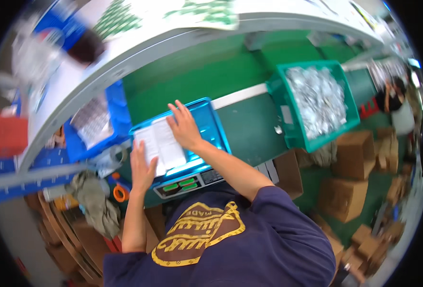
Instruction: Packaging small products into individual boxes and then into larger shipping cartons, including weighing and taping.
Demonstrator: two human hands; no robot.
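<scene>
Two stacks of white folded papers (167,143) lie side by side in a shiny blue tray (217,128). The tray rests on a digital scale (178,186) with green displays along its near side. My left hand (142,168) is at the left edge of the papers, fingers stretched and thumb apart. Across the right stack's far end lies my right hand (186,128), its fingers extended and touching the paper. Neither hand closes around anything.
A green bin (288,115) full of small clear plastic packets stands right. Left are a blue bin (120,112) with printed sheets, a tape roll (119,154) and orange-handled scissors (120,193). A shelf edge (183,36) curves overhead. Cardboard boxes (343,198) and another person (394,98) are farther right.
</scene>
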